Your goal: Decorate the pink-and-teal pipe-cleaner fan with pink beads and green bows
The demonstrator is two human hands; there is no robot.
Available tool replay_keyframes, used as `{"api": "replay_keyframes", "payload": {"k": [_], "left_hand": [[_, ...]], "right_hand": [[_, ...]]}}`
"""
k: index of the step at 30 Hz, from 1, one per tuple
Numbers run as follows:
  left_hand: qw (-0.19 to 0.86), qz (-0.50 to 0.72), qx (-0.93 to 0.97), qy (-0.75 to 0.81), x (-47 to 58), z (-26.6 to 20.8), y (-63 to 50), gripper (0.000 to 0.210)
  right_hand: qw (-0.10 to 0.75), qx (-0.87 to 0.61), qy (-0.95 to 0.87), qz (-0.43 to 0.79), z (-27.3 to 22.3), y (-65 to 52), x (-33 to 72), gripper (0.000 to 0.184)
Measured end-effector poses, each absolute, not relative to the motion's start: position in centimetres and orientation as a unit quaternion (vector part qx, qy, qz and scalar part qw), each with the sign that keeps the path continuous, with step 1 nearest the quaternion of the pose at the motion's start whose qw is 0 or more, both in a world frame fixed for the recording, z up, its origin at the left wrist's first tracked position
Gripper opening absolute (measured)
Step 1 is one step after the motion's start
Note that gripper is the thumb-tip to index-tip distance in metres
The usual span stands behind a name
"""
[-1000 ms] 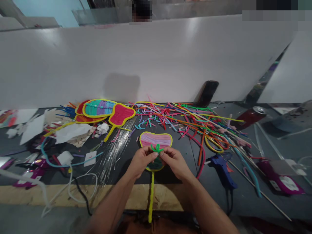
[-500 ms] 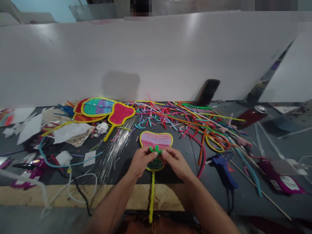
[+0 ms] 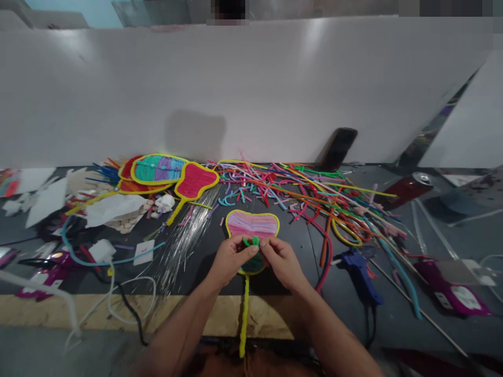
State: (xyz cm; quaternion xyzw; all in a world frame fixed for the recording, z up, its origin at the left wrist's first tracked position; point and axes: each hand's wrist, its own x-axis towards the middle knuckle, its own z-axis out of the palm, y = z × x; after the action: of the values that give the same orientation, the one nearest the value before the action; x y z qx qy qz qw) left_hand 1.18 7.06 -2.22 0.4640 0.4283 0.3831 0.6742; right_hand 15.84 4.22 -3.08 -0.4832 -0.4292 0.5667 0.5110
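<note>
Between my fingertips is a short green pipe cleaner (image 3: 255, 241), bent into a small curled shape. My left hand (image 3: 233, 256) pinches it from one side and my right hand (image 3: 280, 257) from the other. Beneath them on the dark table lies a flat pipe-cleaner piece (image 3: 252, 222) with a yellow outline, pink and lilac at the top and dark green lower down. Its yellow stem (image 3: 244, 314) runs toward me over the table's front edge. My hands cover the middle of this piece.
Loose pipe cleaners (image 3: 275, 183) are heaped along the back. Finished-looking yellow-edged pieces (image 3: 196, 181) and silvery strands (image 3: 188, 235) lie left. To the right are a blue glue gun (image 3: 359, 272), a drink can (image 3: 406, 189) and a phone (image 3: 338, 148) leaning on the white partition (image 3: 251, 94).
The green pipe cleaner has been bent more tightly, its loop now a compact curl. My hands stay nearly in place, with the fingertips slightly closer together.
</note>
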Motion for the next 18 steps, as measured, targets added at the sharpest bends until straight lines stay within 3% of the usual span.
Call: {"api": "replay_keyframes", "payload": {"k": [10, 18], "left_hand": [[0.703, 0.39, 0.416, 0.425, 1.6, -2.4, 6.9, 0.032], [0.74, 0.385, 0.366, 0.412, 1.1, -0.8, 7.4, 0.037]], "right_hand": [[0.512, -0.444, -0.334, 0.655, -4.2, 4.4, 15.3, 0.038], [0.546, -0.437, -0.313, 0.642, -3.9, 4.4, 15.9, 0.036]]}}
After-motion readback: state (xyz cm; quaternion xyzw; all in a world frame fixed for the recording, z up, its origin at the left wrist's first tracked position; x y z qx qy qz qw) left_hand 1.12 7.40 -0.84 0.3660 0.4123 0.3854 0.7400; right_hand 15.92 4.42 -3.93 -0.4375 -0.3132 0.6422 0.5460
